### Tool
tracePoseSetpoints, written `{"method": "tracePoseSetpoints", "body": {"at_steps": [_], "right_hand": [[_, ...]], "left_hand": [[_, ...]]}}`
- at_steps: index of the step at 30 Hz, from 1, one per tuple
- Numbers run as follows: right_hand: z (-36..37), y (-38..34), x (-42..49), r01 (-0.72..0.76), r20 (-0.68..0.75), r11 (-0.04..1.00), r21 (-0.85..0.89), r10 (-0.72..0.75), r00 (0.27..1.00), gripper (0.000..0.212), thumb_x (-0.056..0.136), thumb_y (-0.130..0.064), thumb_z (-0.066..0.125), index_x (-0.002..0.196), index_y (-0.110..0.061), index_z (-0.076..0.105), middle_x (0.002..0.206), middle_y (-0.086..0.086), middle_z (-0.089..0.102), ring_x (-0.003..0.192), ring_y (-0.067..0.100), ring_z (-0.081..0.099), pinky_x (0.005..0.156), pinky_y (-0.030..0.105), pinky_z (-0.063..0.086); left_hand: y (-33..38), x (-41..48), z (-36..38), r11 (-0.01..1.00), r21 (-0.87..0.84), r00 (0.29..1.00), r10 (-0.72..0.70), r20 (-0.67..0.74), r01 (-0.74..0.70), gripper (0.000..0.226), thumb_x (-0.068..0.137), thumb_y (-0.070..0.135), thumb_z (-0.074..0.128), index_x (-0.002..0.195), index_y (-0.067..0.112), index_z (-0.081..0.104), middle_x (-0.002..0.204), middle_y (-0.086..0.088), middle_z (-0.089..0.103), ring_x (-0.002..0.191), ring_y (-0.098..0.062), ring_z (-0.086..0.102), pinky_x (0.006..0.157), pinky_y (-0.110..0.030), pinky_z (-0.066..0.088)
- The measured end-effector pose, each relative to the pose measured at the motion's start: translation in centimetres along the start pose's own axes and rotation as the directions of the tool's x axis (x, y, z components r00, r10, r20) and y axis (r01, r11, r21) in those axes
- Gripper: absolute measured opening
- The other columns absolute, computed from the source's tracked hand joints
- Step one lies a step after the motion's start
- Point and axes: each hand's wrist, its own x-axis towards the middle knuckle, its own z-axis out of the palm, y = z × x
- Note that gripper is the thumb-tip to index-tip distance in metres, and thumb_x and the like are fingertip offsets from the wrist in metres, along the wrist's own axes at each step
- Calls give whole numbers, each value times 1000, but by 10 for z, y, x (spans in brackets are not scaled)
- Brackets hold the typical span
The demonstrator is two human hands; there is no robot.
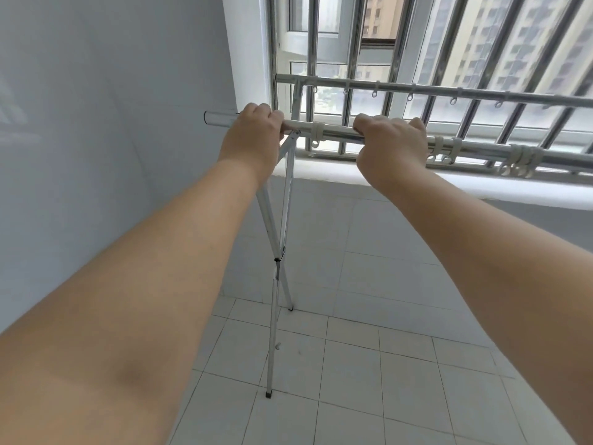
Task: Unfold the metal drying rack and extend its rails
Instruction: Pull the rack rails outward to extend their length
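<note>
Rack (278, 252) stands unfolded on floor (385, 316) near wall corner, legs crossed. Left hand (252, 136) and right hand (390, 141) both closed around near rail (337, 130). Inner tube sticks out left; extending seems partly done.

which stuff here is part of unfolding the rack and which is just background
Part of the job:
- near shiny metal rail, gripped by left hand and right hand
- far metal rail with hook rings
- crossed silver legs

Just background:
- barred window grille
- white tiled floor
- plain white wall
</note>
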Motion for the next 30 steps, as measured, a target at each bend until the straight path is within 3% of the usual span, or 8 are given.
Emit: {"method": "tracePoseSetpoints", "body": {"at_steps": [7,16,19,22,30], "right_hand": [[-12,-2,-9,-22,34,999,28,21,999,35,67,1,43,84,-29,46,64,-2,45,70,28,43,88,41,31],[-40,-1,-40,-9,70,998,69,4,998,31,64,0,42,81,-26,46,58,-4,41,70,29,44,90,42,32],[-39,-1,-48,9,16,997,75,-11,1000,32,66,0,43,81,-28,43,65,-1,46,69,28,42,85,40,31],[-33,0,-58,26,-46,997,66,-23,999,31,65,2,44,79,-26,42,69,1,50,69,26,41,79,38,29],[-19,-7,-67,38,-109,999,-14,-39,993,30,65,4,47,86,-17,54,68,1,46,68,26,39,79,39,29]], "left_hand": [[8,-13,-16,995,99,999,-26,39,22,22,96,5,40,113,3,52,117,-16,55,113,-31,47,83,-40,44],[18,-46,-37,993,117,1000,13,-4,-13,19,98,14,40,110,6,53,113,-13,57,109,-30,48,78,-39,43],[25,-54,-39,999,48,999,-19,-29,20,31,96,18,31,114,5,53,113,-13,59,109,-31,49,85,-39,43],[31,-64,-30,997,28,996,-63,-65,65,28,96,6,41,122,5,51,117,-12,59,112,-30,48,97,-36,39],[26,-75,-18,994,56,992,-95,-78,99,25,93,1,44,116,5,52,112,-12,59,107,-30,49,103,-35,34]]}}
